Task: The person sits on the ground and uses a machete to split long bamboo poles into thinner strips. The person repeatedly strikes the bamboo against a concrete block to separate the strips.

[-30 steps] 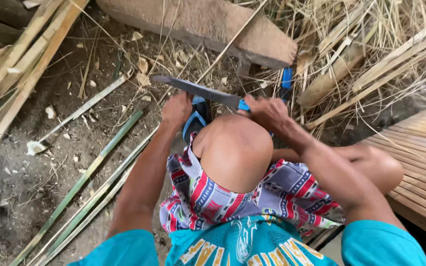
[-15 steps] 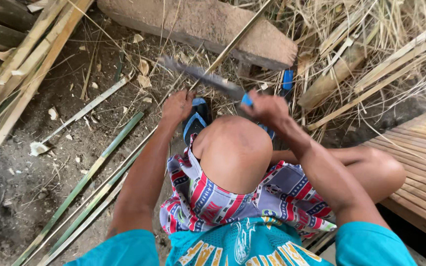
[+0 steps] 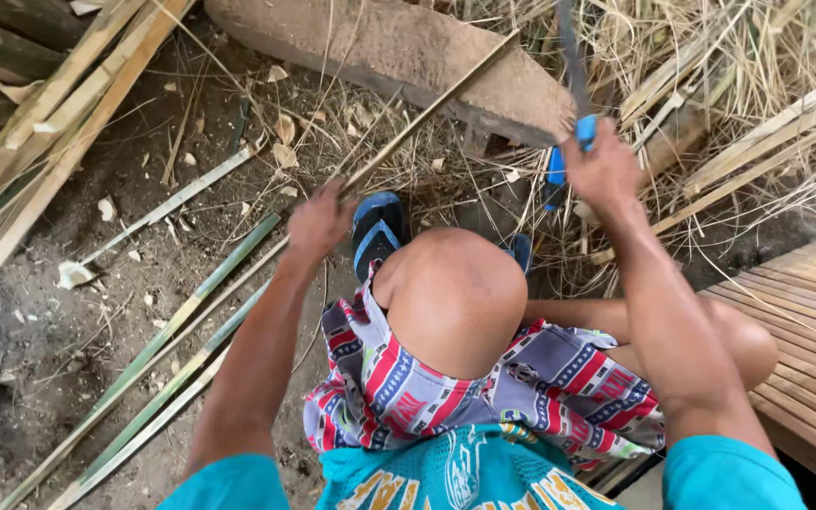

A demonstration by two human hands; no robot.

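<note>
A thin bamboo strip (image 3: 427,118) ran slantwise from the left hand (image 3: 318,222) up across the wooden block (image 3: 380,42) toward the upper right, its far end resting over the block's top edge, which seemed to give it a firm bed for cutting. The left hand was closed around the strip's near end, apparently pinning it so that it would not skid on the block. The right hand (image 3: 602,170) was closed around the blue handle of a long knife (image 3: 570,57), the dark blade raised and pointing away, well above the strip and not touching it.

The person sat low with one knee (image 3: 455,293) drawn up between the arms, in patterned shorts and a teal shirt, a blue sandal (image 3: 378,231) planted just beside the left hand. That crouch kept both hands close to the block.

To the left, split green bamboo lengths (image 3: 181,331) lay on the bare earth, with paler bamboo slats (image 3: 59,132) stacked at the upper left and small chips scattered around. Dry straw (image 3: 739,85) was heaped to the right, next to a slatted bamboo platform (image 3: 805,321).
</note>
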